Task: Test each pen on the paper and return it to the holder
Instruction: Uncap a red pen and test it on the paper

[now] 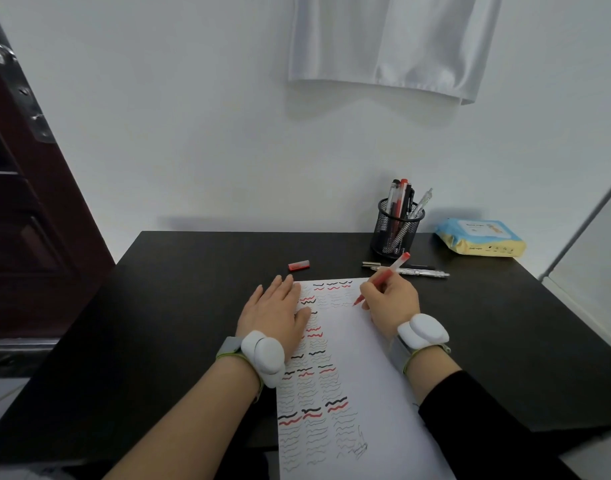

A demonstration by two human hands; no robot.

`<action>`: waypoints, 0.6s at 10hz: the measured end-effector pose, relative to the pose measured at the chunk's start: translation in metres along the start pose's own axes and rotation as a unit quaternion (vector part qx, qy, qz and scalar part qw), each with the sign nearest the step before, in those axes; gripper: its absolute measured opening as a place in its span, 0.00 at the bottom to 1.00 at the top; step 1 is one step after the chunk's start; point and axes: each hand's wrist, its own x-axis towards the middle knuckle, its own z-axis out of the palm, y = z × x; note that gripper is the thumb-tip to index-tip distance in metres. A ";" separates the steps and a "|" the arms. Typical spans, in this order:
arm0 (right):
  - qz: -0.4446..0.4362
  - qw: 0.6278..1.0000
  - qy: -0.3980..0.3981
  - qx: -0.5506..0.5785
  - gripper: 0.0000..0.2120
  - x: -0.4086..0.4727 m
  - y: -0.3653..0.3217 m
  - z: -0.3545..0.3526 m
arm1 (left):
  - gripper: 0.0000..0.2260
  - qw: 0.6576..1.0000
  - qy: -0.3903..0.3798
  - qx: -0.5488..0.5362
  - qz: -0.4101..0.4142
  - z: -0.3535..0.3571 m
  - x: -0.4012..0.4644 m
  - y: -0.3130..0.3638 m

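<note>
Mesh holder (397,233) full of pens (402,199)

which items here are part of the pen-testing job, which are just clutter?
Job:
red pen gripped in right hand
paper pressed flat by left hand
red cap
mesh holder with pens
two pens lying on table

Lying about:
tissue pack
white cloth on wall

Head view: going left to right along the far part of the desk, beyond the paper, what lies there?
Red cap → two pens lying flat → mesh holder with pens standing in it → tissue pack.
</note>
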 end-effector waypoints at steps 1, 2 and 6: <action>0.007 1.000 0.015 0.010 0.05 0.002 0.001 0.000 | 0.26 1.000 0.000 0.000 0.002 0.000 0.000 0.000; 0.019 0.999 0.029 0.035 0.05 0.003 0.002 -0.001 | 0.26 1.000 0.003 -0.001 0.001 0.000 0.000 -0.001; 0.025 0.999 0.017 0.014 0.04 0.004 0.003 -0.002 | 0.26 1.000 -0.002 -0.001 -0.001 0.000 0.000 0.000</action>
